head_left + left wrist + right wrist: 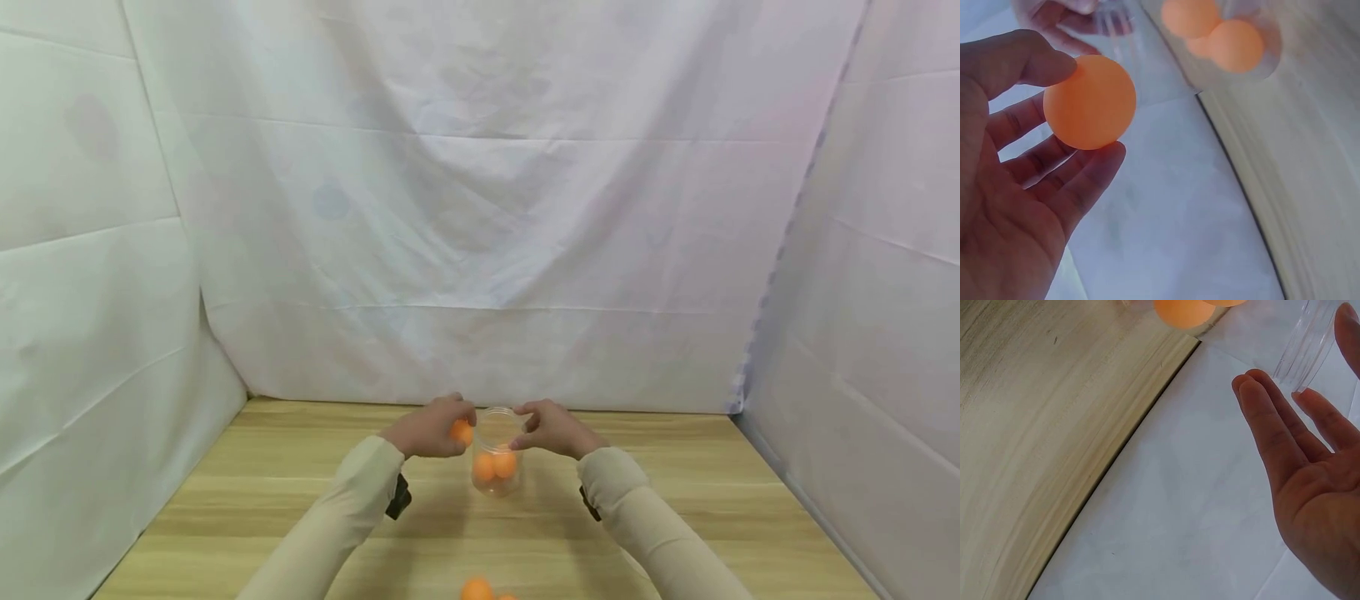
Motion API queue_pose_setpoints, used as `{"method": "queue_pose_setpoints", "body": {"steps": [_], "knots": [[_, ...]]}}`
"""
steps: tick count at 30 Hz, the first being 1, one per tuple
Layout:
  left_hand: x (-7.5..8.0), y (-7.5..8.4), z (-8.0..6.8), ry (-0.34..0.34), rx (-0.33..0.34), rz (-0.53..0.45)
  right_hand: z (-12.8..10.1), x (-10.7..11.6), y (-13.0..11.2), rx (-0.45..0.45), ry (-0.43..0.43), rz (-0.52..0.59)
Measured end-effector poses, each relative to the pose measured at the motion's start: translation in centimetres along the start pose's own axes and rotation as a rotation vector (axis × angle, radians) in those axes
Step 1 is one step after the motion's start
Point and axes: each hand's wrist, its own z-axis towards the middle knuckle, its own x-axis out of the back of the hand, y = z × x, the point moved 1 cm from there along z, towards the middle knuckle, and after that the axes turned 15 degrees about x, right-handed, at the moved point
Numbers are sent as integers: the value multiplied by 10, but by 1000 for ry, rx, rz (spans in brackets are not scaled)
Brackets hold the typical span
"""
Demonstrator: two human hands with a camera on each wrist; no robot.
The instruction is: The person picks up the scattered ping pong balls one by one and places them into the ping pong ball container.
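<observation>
Lower centre of the head view: left hand (429, 430) pinches an orange ball (1089, 102) between thumb and fingertips, other fingers loosely spread, right at the rim of the clear plastic jar (497, 454). Right hand (553, 430) has fingers nearly straight, slightly apart, tips touching the jar's rim. Jar stands on the wooden table (300, 492) with two orange balls (493, 466) inside.

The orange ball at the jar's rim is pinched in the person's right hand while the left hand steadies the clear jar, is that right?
Not quite: the hands are swapped. The left hand pinches the orange ball, as the left wrist view shows, while the right hand steadies the clear jar.
</observation>
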Motion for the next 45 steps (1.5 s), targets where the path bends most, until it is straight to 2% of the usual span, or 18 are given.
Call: {"method": "queue_pose_setpoints", "body": {"steps": [7,20,30,37,45], "knots": [[9,3,11,30,11,-28,-1,1,0,-10,0,4],[6,15,29,29,31,-45,0,-2,-5,7,4,8],[-4,15,43,50,28,-45,0,-3,-1,8,2,8],[-9,12,46,57,30,-43,1,-4,-2,18,-9,5],[-12,13,46,57,2,-43,1,-4,-3,17,-16,4]]}}
